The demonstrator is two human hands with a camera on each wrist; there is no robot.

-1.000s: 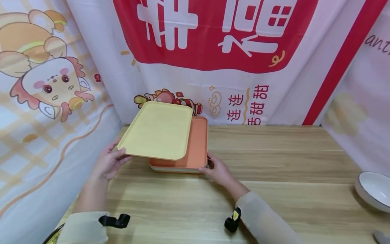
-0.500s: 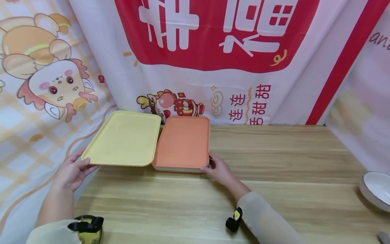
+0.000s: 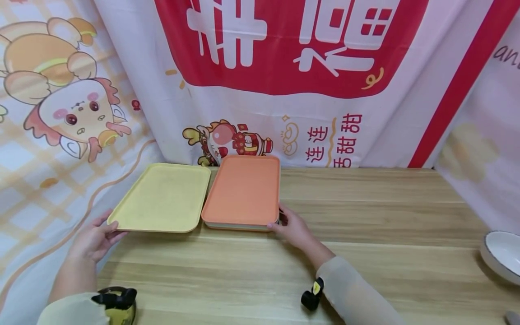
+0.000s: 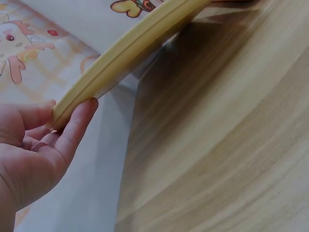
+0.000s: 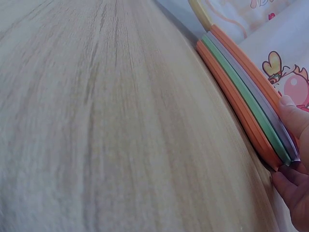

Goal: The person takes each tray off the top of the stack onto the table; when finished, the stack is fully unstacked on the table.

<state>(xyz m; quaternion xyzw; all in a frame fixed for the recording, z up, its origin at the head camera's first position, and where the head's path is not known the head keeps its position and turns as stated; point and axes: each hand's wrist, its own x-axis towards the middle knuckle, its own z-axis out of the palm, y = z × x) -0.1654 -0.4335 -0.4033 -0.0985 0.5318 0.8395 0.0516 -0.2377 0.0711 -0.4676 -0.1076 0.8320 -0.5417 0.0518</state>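
My left hand [image 3: 89,241] pinches a yellow rectangular tray [image 3: 162,198] at its near left corner. The left wrist view shows the thumb on its upper edge, fingers beneath, and the tray's underside [image 4: 140,58] tilted above the tabletop. To its right lies a stack of trays, topped by an orange tray [image 3: 245,192]. Seen from the right wrist, a purple tray [image 5: 251,82], a green tray [image 5: 241,92] and another orange tray [image 5: 236,104] lie below it. My right hand [image 3: 293,228] grips the stack's near right corner, thumb at the top tray, fingers low.
A white bowl [image 3: 503,255] with a dark rim stands at the table's right. Something yellow [image 3: 122,313] with a dark rim shows beside the left sleeve. A grey object [image 3: 513,317] is cut off at lower right. Printed cloth [image 3: 284,117] hangs behind the wooden table [image 3: 252,266].
My left hand has carried the yellow tray leftward off the orange stack, then lowered it beside the stack. The right hand has stayed at the stack's corner.
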